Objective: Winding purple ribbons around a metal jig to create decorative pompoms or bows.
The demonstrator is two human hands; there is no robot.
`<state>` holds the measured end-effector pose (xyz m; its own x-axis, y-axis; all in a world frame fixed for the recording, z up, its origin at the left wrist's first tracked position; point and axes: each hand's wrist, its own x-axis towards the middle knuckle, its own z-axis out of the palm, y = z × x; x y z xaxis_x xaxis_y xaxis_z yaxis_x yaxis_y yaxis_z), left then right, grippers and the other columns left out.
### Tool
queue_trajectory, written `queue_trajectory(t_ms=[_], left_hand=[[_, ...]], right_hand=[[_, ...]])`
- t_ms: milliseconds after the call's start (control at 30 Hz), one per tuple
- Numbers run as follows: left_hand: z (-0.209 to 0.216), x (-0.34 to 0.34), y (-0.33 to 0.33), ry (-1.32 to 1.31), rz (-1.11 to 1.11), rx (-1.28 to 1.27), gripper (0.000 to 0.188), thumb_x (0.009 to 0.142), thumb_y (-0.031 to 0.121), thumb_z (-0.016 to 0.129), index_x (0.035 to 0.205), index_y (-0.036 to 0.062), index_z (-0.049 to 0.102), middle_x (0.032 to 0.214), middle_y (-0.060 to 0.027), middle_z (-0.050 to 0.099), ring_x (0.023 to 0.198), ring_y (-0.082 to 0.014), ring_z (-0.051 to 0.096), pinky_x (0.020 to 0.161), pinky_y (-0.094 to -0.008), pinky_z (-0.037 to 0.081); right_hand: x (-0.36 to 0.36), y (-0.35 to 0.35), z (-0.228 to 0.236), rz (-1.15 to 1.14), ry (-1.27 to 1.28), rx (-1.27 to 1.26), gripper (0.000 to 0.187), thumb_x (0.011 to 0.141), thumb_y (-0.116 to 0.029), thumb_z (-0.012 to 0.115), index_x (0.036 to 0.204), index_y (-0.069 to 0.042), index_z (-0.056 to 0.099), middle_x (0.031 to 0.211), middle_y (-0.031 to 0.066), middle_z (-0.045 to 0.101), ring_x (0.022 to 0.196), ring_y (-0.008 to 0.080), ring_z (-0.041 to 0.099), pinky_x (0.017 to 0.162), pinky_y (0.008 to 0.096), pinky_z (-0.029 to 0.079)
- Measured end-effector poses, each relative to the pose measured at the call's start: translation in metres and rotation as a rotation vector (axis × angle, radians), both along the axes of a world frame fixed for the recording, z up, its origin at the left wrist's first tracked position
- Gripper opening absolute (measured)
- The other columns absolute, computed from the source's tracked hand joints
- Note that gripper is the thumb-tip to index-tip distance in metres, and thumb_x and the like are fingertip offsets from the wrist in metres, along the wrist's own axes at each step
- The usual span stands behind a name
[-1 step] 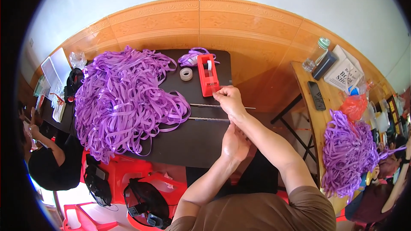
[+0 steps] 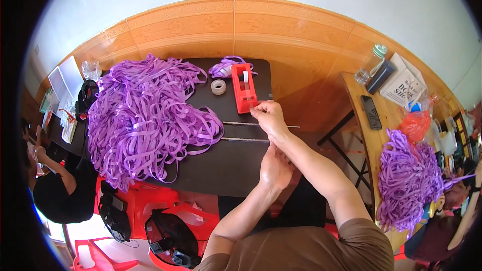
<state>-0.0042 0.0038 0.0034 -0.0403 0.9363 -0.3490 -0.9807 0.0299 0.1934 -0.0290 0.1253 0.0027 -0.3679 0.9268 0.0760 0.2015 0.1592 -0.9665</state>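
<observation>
My right hand (image 2: 269, 119) is closed in a pinch at the front end of a red tape dispenser (image 2: 244, 90), with a bit of clear tape (image 2: 252, 105) at its fingertips. Inside the dispenser sits a white tape roll (image 2: 245, 76). My left hand (image 2: 275, 168) is below the right wrist, fingers curled and partly hidden by the right forearm; what it holds cannot be made out. Two thin pale rods stick out from a large heap of purple ribbon (image 2: 145, 115); the lower rod (image 2: 246, 140) reaches toward my left thumb, the upper rod (image 2: 241, 123) passes under my right hand.
On the dark table (image 2: 226, 170) lie a loose tape roll (image 2: 218, 87) and a small purple ribbon bundle (image 2: 226, 67). A wooden table (image 2: 357, 90) at right bears a phone (image 2: 371, 112), a bottle (image 2: 372, 62) and more purple ribbon (image 2: 409, 180). Red chairs (image 2: 145, 198) stand at lower left; people sit at both sides.
</observation>
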Motion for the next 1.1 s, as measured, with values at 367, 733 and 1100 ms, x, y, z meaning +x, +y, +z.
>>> queue_trajectory(t_ms=[367,733,1100], left_hand=[[-0.012,0.002,0.005,0.066,-0.087,0.015,0.064,0.096,0.053,0.033,0.131,-0.0012,0.039,0.132,-0.0140,0.044,0.122,-0.0291,0.041,0.104,-0.0417,0.029],[-0.006,0.000,0.001,0.133,-0.103,0.012,0.069,0.096,0.052,0.032,0.137,-0.0027,0.033,0.139,-0.0139,0.038,0.128,-0.0295,0.034,0.104,-0.0395,0.026],[-0.008,0.001,0.000,0.142,-0.111,0.017,0.069,0.096,0.053,0.033,0.138,-0.0023,0.032,0.139,-0.0140,0.038,0.126,-0.0286,0.035,0.101,-0.0384,0.028]], right_hand=[[0.025,0.038,-0.016,0.175,-0.246,0.188,0.008,0.068,-0.009,0.068,0.065,-0.002,0.065,0.077,0.0125,0.062,0.073,0.0268,0.061,0.066,0.0358,0.046],[0.131,0.060,0.021,0.852,-0.199,-0.193,0.013,0.086,-0.008,0.059,0.075,0.000,0.058,0.107,0.0076,0.059,0.084,0.0117,0.050,0.078,0.0268,0.042],[0.131,0.064,-0.005,0.838,-0.168,-0.162,0.019,0.085,-0.017,0.063,0.075,-0.001,0.063,0.072,-0.0004,0.055,0.071,0.0084,0.048,0.069,0.0261,0.040]])
